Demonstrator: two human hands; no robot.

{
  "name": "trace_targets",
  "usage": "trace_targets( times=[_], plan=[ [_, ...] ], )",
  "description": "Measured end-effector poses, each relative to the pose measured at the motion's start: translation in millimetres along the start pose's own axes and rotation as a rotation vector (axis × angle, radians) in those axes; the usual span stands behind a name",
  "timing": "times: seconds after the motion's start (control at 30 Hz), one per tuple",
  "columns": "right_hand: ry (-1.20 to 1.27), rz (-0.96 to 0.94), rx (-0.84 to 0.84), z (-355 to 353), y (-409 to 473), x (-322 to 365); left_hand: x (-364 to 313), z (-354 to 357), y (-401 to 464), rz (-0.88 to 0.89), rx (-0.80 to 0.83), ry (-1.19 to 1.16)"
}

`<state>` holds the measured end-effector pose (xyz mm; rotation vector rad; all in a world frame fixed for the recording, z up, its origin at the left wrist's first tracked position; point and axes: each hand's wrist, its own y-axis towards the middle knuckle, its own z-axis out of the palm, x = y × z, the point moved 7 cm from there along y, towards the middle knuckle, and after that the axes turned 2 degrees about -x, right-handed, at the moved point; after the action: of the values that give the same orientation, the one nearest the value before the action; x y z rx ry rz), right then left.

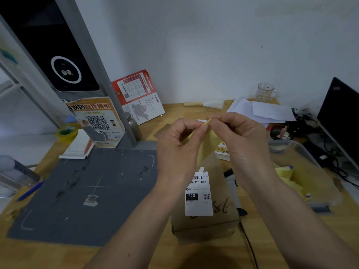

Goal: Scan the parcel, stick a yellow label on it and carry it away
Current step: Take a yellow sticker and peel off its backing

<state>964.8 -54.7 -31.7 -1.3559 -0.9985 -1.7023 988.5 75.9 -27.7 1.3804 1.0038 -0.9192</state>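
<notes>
A brown cardboard parcel [206,222] lies on the wooden desk in front of me, with a white shipping label [198,193] on its top and handwriting beside it. Above the parcel, both hands pinch the top corner of a yellow label [206,146]. My left hand [176,152] holds it from the left. My right hand [242,144] holds it from the right. The label hangs down between the hands, clear of the parcel.
A grey scanning mat [87,191] lies left of the parcel under a tall scanner stand [58,55]. A handheld scanner [232,187] lies right of the parcel. A clear tub [303,171] holds yellow scraps. A tape roll [67,132], a blue pen [29,191], papers and a glass mug [265,92] are around.
</notes>
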Motion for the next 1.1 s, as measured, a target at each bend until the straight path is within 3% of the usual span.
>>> trace_targets(
  times=[0.17, 0.3, 0.53, 1.1],
  plan=[
    [-0.115, -0.114, -0.134, -10, -3, 8, -9, -5, -4, 0.134, -0.096, 0.089],
    [-0.101, -0.088, -0.040, -2, -8, 10, -19, -7, -9, 0.298, -0.159, 0.179],
    [-0.031, -0.008, -0.026, -3, -10, 10, -20, -9, -13, 0.545, -0.223, 0.331],
    [-0.028, 0.019, 0.017, -1, -9, 6, -21, -8, -20, 0.713, -0.259, 0.583]
  ],
)
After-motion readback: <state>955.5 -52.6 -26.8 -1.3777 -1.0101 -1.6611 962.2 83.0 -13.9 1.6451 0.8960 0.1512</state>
